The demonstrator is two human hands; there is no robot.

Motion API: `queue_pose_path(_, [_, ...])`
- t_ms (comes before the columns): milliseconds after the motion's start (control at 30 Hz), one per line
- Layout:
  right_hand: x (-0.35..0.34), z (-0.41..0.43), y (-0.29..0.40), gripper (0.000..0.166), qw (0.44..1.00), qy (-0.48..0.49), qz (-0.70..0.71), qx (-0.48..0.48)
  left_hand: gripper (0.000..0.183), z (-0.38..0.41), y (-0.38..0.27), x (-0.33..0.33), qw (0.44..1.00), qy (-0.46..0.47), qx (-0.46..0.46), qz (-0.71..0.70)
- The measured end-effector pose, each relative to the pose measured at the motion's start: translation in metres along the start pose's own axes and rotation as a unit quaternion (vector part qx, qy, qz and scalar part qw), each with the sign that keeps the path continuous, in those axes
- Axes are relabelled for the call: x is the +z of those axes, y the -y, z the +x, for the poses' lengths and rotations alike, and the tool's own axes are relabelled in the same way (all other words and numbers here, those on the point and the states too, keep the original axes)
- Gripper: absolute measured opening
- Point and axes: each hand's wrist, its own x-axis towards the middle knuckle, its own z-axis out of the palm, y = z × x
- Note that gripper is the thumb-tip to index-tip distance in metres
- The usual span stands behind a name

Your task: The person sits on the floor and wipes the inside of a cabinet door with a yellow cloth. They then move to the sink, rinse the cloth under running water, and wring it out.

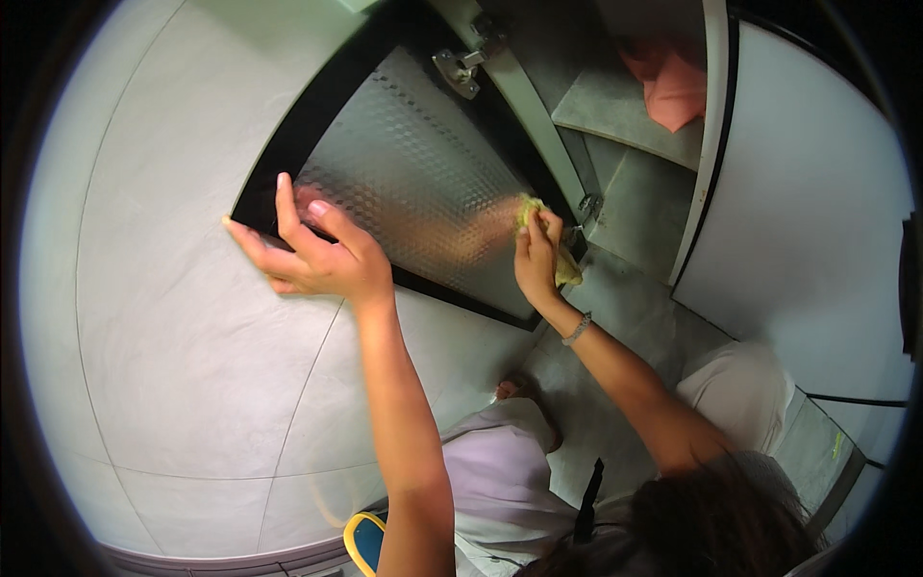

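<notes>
A cabinet door with a black frame and patterned translucent glass (411, 166) stands swung out in front of me. My left hand (324, 252) grips the door's outer edge near its corner, with thumb and forefinger on the inner side and the other fingers around the edge. In my right hand (537, 260), a crumpled yellow-green cloth (568, 270) is pressed to the glass by the frame, close to the lower hinge (590, 208). The glass mirrors both hands faintly. An upper metal hinge (458, 72) joins the door to the cabinet side.
Inside the cabinet, a pinkish-orange cloth or bag (674, 90) lies on a grey shelf (627, 119). A white panel (800, 209) with dark edging rises at the right. Large light tiles (187, 324) fill the left. A yellow-rimmed blue object (365, 541) is partly behind my left arm.
</notes>
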Motion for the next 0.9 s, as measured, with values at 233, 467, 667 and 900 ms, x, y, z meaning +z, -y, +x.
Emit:
queue_pose_path(233, [-0.006,0.059,0.083,0.041,0.994,0.006,0.036,-0.099,0.033,-0.002,-0.002,0.003,1.000,-0.013,-0.009,-0.022])
queue_pose_path(467, [0.010,0.123,0.165,0.040,0.977,-0.019,0.091,-0.192,0.041,-0.007,0.005,0.004,0.988,-0.061,-0.004,-0.141])
queue_pose_path(667, [0.020,0.132,0.200,0.035,0.964,-0.051,0.103,-0.242,0.052,-0.006,0.004,0.006,0.980,-0.069,-0.007,-0.188])
queue_pose_path(900, [0.017,0.095,0.207,0.032,0.908,0.063,0.192,-0.366,0.061,-0.008,0.006,0.005,0.977,-0.062,-0.017,-0.202])
